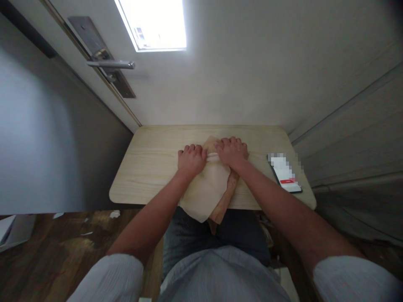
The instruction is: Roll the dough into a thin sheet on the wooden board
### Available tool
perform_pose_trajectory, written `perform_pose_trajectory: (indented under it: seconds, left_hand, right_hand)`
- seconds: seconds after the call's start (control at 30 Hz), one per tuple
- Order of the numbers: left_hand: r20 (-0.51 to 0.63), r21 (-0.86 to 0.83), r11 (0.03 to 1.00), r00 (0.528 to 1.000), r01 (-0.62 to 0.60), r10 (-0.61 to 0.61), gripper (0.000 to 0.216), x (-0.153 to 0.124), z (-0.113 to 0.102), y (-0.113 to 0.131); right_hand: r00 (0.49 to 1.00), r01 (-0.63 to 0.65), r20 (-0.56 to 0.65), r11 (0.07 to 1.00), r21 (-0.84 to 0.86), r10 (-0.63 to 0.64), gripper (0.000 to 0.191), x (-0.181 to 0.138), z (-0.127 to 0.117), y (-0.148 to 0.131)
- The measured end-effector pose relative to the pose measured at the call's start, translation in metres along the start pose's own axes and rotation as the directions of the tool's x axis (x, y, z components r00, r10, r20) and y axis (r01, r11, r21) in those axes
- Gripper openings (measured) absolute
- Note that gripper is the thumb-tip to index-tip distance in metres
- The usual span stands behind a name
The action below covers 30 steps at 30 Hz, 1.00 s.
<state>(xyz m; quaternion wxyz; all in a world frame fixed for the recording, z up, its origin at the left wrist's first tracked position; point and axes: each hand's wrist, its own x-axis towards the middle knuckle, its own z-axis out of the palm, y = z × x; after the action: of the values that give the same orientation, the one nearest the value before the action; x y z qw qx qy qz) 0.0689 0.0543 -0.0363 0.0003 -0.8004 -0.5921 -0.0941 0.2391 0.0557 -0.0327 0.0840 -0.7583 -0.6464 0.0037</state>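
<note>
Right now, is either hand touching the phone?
No. Both the left hand and right hand press on the beige cloth; the phone lies apart on the table.

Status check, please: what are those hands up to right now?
Left hand, right hand both pressing on beige cloth. Cloth overhangs table edge. Phone off right, clear.

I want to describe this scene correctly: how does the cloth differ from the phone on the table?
The cloth is beige and soft, with a rolled fold; the phone is dark, flat and stiff, its screen lit. The cloth hangs over the near edge of the table; the phone lies fully on it. The left hand and right hand press on the cloth; neither touches the phone. Both rest on the table.
</note>
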Motion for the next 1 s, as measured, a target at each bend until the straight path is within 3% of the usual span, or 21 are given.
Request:
perform_pose_trajectory:
  seconds: [0.47, 0.7, 1.0]
  left_hand:
    - [0.031, -0.023, 1.0, 0.999, -0.01, 0.01, 0.052, 0.007, -0.001, 0.0]
    - [-0.011, 0.013, 1.0, 1.0, 0.015, -0.015, 0.054, 0.011, 0.003, 0.006]
    - [0.065, -0.002, 0.998, 0.996, 0.055, -0.055, 0.058, 0.018, 0.005, 0.009]
  right_hand:
    - [0.988, -0.096, 0.121, 0.995, 0.007, 0.095, 0.068, 0.025, -0.004, -0.007]
    - [0.985, -0.144, 0.091, 0.99, 0.002, 0.143, 0.072, 0.035, -0.001, -0.011]
    - [0.988, -0.147, 0.058, 0.989, 0.0, 0.146, 0.077, 0.041, 0.004, -0.013]
